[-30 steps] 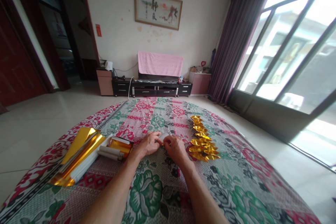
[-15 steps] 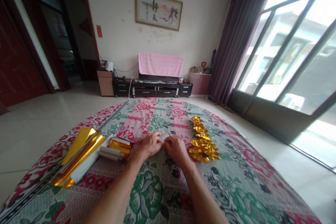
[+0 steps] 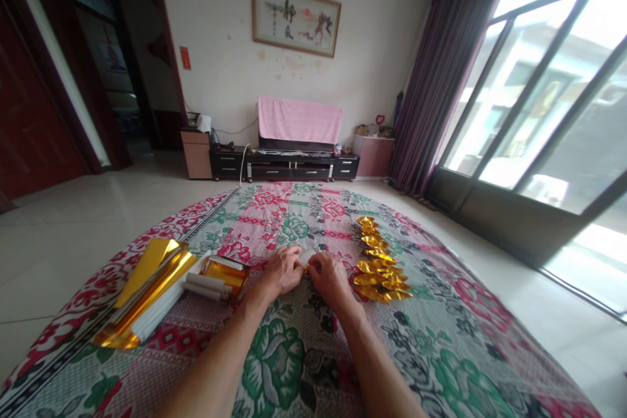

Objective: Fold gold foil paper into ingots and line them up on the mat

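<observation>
My left hand (image 3: 281, 270) and my right hand (image 3: 330, 279) meet at the middle of a flowered cloth (image 3: 294, 353). Both pinch a small piece of gold foil paper (image 3: 307, 258) pressed flat between their fingertips; most of it is hidden under the fingers. Just right of my right hand lies a row of several folded gold foil pieces (image 3: 377, 261). Left of my left hand is a stack of gold foil sheets (image 3: 147, 290) with white paper rolls (image 3: 206, 286) beside an opened gold pack (image 3: 226, 272).
The cloth covers a surface with tiled floor (image 3: 73, 222) around it. Beyond stand a low TV cabinet (image 3: 284, 166) with a pink towel (image 3: 298, 119), a framed picture (image 3: 295, 16), a purple curtain (image 3: 441, 78) and large windows (image 3: 548, 98) at the right.
The hands have stayed together on the foil piece, with only slight finger shifts and a small move toward me.
</observation>
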Demonstrator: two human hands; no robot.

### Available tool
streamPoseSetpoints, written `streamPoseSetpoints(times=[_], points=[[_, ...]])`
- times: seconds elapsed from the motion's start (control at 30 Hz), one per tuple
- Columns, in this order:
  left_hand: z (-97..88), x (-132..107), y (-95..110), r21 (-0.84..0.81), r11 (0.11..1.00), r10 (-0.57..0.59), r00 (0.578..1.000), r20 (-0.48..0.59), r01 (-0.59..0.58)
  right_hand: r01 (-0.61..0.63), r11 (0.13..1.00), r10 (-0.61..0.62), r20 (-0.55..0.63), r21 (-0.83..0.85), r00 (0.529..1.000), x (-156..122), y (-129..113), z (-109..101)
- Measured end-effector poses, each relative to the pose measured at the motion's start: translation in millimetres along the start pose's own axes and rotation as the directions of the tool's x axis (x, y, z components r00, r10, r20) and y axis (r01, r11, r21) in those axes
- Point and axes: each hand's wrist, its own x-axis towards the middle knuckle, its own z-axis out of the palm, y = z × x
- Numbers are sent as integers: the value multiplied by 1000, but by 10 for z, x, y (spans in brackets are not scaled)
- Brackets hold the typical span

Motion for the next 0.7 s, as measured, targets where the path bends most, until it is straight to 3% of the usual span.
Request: streamPoseSetpoints(times=[0.7], points=[[40, -29, -8, 11, 998, 61, 996, -64, -60, -46, 999, 46, -7, 3, 999, 5, -8, 19]])
